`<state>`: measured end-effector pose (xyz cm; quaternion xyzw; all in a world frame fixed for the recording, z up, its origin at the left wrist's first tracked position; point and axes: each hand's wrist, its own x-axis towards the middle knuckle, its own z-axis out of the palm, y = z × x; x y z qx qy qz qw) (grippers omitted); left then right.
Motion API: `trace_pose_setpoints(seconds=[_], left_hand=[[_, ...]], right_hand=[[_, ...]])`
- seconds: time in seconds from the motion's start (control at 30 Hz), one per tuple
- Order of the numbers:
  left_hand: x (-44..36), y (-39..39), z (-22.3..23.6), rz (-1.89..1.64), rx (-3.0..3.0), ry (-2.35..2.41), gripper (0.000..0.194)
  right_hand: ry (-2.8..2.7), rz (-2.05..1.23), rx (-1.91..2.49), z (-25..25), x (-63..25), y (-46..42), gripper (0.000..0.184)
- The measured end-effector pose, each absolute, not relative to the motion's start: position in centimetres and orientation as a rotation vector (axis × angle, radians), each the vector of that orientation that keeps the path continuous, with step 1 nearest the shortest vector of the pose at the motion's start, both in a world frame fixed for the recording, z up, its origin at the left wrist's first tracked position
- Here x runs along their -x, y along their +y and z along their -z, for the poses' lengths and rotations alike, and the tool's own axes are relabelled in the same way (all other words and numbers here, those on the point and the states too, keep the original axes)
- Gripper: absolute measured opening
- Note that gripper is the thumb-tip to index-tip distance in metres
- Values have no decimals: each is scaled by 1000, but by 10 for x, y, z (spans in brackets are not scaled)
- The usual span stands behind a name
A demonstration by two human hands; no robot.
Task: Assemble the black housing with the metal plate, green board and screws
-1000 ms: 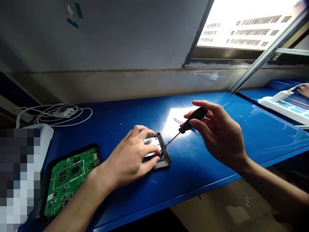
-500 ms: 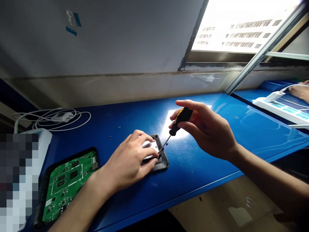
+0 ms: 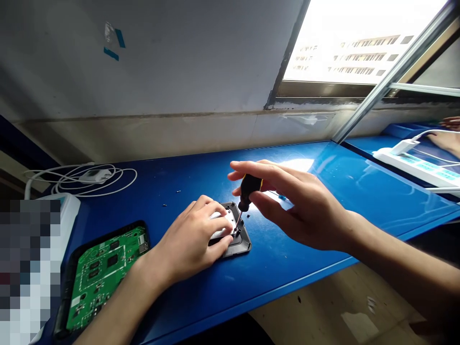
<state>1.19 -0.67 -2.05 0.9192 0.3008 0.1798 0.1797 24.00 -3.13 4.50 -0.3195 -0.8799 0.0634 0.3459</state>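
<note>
A small black device (image 3: 241, 242) with a silver metal plate (image 3: 227, 219) inside lies on the blue bench (image 3: 294, 254). My left hand (image 3: 192, 239) presses down on it, fingers curled over the plate. My right hand (image 3: 287, 203) grips a screwdriver (image 3: 246, 190) with a black and yellow handle. The tool stands nearly upright, its tip on the plate's right corner beside my left fingertips.
An open black case with a green circuit board (image 3: 102, 268) lies at the left. A coiled white cable with a charger (image 3: 89, 177) rests at the back left. Tiny screws (image 3: 178, 191) dot the bench. A white power strip (image 3: 409, 165) and another person's hand (image 3: 447, 139) are far right.
My right hand has swung left and tipped the screwdriver from a slant to nearly upright, its tip staying at the plate's corner. My left hand has stayed on the device.
</note>
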Motion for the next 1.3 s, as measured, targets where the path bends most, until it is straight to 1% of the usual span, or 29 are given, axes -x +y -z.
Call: trace_pose_setpoints(seconds=[0.1,0.2,0.27,0.33,0.37,0.47,0.57,0.67,0.8,0.83,0.9,1.0,1.07,1.17,1.2,1.23,1.3], left_hand=[[-12,-6,21,-534,-2607,891,13],[-11,-6,20,-519,-2584,1006,36],[-10,-6,19,-432,-2534,1104,52],[-9,-6,19,-342,-2479,1165,68],[-9,-7,19,-306,-2458,1173,77],[-8,-8,20,-249,-2425,1149,103],[-7,-8,21,-206,-2424,1123,115],[-6,-8,22,-174,-2432,1105,115],[-5,-9,22,-177,-2438,1089,103],[-6,-9,21,-180,-2438,1087,102],[-6,-9,21,-189,-2443,1083,102],[-6,-9,22,-209,-2459,1074,100],[-5,-9,24,-237,-2464,1065,99],[-5,-8,26,-282,-2468,1055,96],[-5,-8,26,-285,-2468,1056,96],[-5,-8,26,-281,-2469,1057,95],[-5,-8,25,-266,-2473,1057,95]], right_hand=[[-2281,-125,842,-47,-239,-33,49],[-2250,-45,898,-47,-236,-32,38],[-2208,9,931,-47,-234,-30,27],[-2170,26,940,-46,-233,-30,24],[-2161,7,939,-46,-233,-31,25],[-2175,-128,939,-47,-236,-35,42],[-2191,-211,962,-50,-237,-38,48],[-2135,-226,987,-51,-236,-36,43],[-2111,-118,964,-50,-233,-36,25],[-2123,-88,956,-51,-233,-37,23],[-2152,-57,949,-53,-235,-39,30],[-2158,-111,971,-56,-237,-41,41],[-2122,-193,1002,-57,-238,-40,38],[-2048,-237,1065,-53,-237,-36,20],[-2029,-233,1088,-52,-237,-36,17],[-2012,-236,1106,-50,-237,-36,18],[-1994,-302,1118,-49,-236,-38,26]])
